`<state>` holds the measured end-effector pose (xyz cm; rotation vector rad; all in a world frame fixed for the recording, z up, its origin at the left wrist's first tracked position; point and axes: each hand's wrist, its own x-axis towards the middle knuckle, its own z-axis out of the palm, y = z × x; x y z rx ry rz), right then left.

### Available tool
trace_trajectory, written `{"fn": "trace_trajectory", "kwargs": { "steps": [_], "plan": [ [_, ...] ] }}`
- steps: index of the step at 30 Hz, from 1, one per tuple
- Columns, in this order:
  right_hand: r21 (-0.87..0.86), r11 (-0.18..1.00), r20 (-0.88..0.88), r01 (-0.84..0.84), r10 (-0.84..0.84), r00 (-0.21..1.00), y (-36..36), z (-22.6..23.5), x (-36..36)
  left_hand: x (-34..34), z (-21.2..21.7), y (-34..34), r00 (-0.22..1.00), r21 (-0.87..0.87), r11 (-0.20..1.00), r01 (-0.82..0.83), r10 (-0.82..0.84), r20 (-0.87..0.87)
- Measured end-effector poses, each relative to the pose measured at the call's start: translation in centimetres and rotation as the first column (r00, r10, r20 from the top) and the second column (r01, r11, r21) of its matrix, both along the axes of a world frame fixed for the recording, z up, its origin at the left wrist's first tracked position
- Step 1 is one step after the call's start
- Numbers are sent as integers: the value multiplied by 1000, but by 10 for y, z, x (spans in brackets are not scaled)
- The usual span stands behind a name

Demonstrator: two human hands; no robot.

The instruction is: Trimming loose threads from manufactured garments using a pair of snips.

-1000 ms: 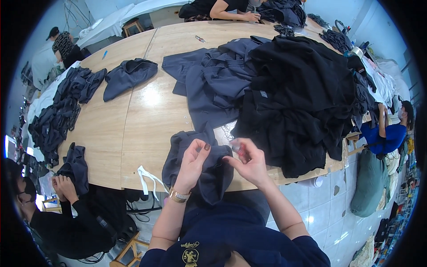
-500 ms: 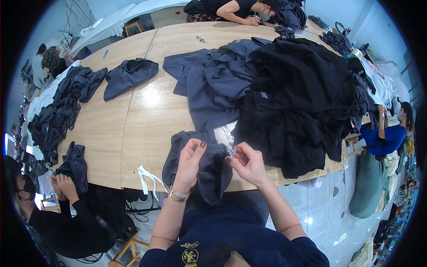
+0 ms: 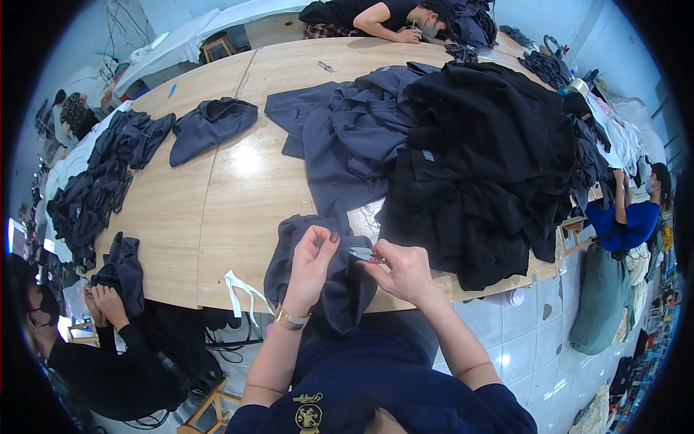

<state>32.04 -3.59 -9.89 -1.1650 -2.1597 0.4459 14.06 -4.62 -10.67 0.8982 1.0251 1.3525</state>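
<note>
A dark grey garment (image 3: 348,286) lies bunched at the near edge of the table, partly over my lap. My left hand (image 3: 309,266) is over its left part, thumb and fingers closed in a pinch; what they grip, if anything, is too small to make out. My right hand (image 3: 402,272) is closed around small red-handled thread snips (image 3: 361,253). The snips' pale blades point left toward my left hand, just above the cloth. A wristwatch (image 3: 291,318) is on my left wrist.
A big pile of black garments (image 3: 491,152) covers the right of the table, with grey garments (image 3: 354,130) beside it. Another folded grey piece (image 3: 214,124) lies farther left. White cord (image 3: 242,289) hangs over the near edge. Co-workers sit at left, back and right.
The snips have turned in my right hand, so the blades now show and point left. My right wrist has rolled over, knuckles up. The left hand has barely moved.
</note>
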Motion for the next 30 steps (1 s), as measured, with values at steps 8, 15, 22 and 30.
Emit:
{"fn": "trace_trajectory", "kwargs": {
  "steps": [8, 15, 22, 30],
  "plan": [
    [78, 997, 69, 19, -24, 997, 2, 2, 3, -1, -1, 0, 999, -6, 1000, 30, -30, -27],
    [147, 989, 28, 8, -12, 1000, 5, -1, 7, -1, -2, 2, 1000, -19, 1000, -2, 1, -11],
    [-241, 969, -380, 55, -147, 913, 6, -14, 1, -4, 2, 5, 998, -34, 999, 3, -1, 63],
    [27, 999, -298, 26, -17, 954, -6, -33, -16, -10, -8, 9, 995, -67, 998, -13, 19, 97]
  ]
}}
